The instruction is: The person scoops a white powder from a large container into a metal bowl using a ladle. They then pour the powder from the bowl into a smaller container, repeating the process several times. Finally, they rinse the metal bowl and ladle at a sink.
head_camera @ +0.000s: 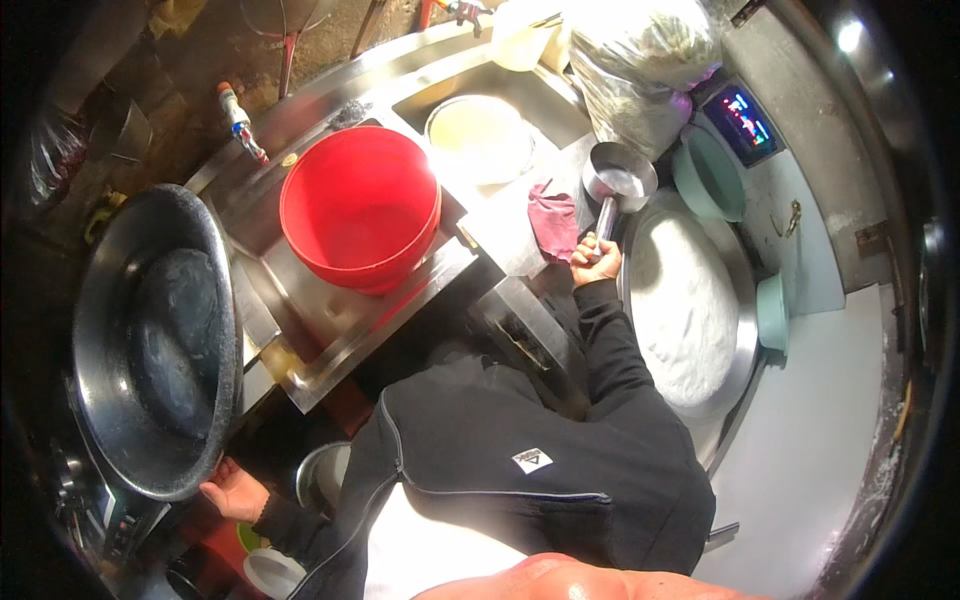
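Note:
My right hand point(596, 262) is closed around the handle of a stainless-steel dipper point(621, 178), its round bowl pointing away from me. Beside that hand lies a reddish cloth point(553, 225) on the steel counter. Just right of my forearm, a wide metal basin point(746, 330) holds a large white mass point(682, 315) that looks like dough. On the other side, my left hand point(236, 489) grips the near rim of a big dark metal basin point(169, 330); some fingers are hidden behind the rim. This basin looks tilted, with whitish smears on its inner surface.
A red bucket point(352, 202) stands in the steel sink point(262, 259). Behind it are a round container of pale liquid point(480, 135), a tap point(238, 124) and a filled plastic bag point(637, 67). Green bowls point(709, 172) and a lit display point(742, 124) line the right side.

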`<state>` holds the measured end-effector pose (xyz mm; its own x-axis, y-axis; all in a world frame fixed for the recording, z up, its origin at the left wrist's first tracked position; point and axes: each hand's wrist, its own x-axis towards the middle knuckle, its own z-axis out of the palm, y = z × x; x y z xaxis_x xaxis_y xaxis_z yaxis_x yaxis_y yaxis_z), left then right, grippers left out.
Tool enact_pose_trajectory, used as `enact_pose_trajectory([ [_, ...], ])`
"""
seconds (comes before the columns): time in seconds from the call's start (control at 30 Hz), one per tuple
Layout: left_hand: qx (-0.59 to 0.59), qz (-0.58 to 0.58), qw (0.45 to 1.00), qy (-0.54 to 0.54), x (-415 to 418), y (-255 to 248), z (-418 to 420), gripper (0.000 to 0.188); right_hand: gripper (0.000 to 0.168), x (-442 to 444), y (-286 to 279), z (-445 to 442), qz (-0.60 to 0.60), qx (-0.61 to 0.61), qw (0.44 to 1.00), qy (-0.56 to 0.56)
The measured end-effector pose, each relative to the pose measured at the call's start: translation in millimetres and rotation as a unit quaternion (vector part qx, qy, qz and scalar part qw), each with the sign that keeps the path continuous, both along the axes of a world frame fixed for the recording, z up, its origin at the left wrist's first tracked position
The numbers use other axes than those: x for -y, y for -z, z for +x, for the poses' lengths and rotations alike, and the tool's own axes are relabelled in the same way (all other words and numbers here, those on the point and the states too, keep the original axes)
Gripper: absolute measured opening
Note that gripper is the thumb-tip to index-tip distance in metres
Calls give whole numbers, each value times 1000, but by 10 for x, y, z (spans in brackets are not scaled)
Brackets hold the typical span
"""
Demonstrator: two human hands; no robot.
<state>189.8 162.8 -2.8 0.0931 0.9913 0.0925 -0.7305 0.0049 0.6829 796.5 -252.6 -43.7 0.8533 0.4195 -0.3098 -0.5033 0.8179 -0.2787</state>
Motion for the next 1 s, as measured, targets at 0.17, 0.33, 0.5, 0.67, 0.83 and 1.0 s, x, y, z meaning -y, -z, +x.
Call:
enact_pose_trajectory([
  [0.17,47,-53,996,-62,55,-159,88,39,10,210,232,53,-48,29,993,-102],
  [0.33,121,-23,992,-21,-120,-323,362,39,36,732,348,139,-819,150,553,15],
  [0.5,65,11,991,-113,30,-629,278,44,33,-800,-806,93,-622,427,656,-10],
  [0.67,-13,2,990,-144,71,-1192,235,39,33,-3034,-1487,-1024,-325,506,725,-335],
  [0.83,-49,-80,975,-201,195,-1376,286,39,21,-5179,-1083,-1238,-205,276,663,-665],
  [1.0,-20,-121,963,-239,191,-1365,373,34,27,-6564,-111,-948,-136,365,691,-609],
])
